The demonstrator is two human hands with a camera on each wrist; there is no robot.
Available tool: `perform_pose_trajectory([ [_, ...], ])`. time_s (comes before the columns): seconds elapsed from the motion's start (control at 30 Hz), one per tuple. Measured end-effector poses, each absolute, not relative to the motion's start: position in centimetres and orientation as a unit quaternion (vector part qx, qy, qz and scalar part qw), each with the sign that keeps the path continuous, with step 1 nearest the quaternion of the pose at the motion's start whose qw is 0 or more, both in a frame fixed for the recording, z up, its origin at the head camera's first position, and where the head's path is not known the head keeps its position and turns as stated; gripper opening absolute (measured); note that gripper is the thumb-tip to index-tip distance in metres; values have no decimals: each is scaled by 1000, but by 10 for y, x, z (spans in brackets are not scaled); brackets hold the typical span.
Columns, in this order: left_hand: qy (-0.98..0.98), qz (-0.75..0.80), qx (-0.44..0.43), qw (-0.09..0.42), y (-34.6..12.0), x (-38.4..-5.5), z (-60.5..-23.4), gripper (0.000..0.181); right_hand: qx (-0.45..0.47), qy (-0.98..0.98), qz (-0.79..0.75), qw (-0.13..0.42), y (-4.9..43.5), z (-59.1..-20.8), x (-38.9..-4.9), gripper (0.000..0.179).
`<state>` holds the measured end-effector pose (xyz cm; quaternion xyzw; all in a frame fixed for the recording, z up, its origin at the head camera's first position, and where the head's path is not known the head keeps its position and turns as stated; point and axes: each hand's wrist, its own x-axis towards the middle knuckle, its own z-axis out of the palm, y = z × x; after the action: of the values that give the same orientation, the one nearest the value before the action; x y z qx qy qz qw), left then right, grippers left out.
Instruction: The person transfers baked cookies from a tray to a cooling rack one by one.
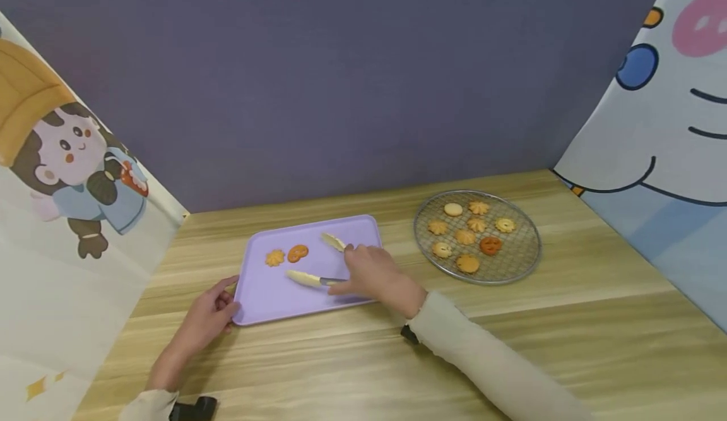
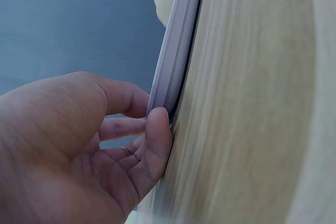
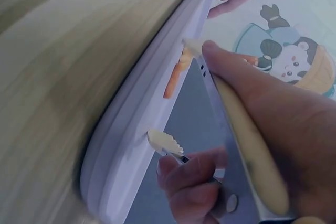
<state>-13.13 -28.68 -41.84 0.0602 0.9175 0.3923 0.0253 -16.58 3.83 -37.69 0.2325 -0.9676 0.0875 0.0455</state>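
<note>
A lilac tray [image 1: 326,301] lies on the wooden table, with a flower-shaped cookie [image 1: 275,257] and a pretzel-shaped cookie [image 1: 298,253] on its left half. My left hand [image 1: 206,317] holds the tray at its front left corner, fingers bent against the rim; the left wrist view shows the fingertips [image 2: 157,121] on the tray's side. Over the tray's right part, my right hand [image 1: 375,277] grips metal tongs [image 3: 218,108] with cream tips and a cream handle cover. The tongs' arms stand spread apart, with nothing between the tips [image 1: 303,278].
Right of the tray, a round wire rack [image 1: 514,266] bears several cookies, among them a reddish pretzel-shaped one [image 1: 490,245]. A dark grey panel [image 1: 363,93] rises behind the table [image 1: 318,370]. Cartoon-printed sheets stand at left and right.
</note>
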Motion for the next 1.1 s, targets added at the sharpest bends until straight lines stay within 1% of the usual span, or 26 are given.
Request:
perform_pose_trajectory([
  [0.23, 917, 394, 58, 30, -287, -129, -418, 51, 244, -965, 89, 42, 24, -376, -168, 54],
  [0.57, 917, 394, 63, 26, -286, -129, -415, 51, 247, -964, 85, 45, 13, -381, -173, 55],
  [0.8, 916, 396, 58, 29, -285, -130, -416, 51, 260, -960, 92, 48, 11, -380, -175, 42],
  [1.1, 914, 400, 55, 30, -285, -129, -414, 52, 257, -961, 100, 33, 11, -377, -171, 37],
])
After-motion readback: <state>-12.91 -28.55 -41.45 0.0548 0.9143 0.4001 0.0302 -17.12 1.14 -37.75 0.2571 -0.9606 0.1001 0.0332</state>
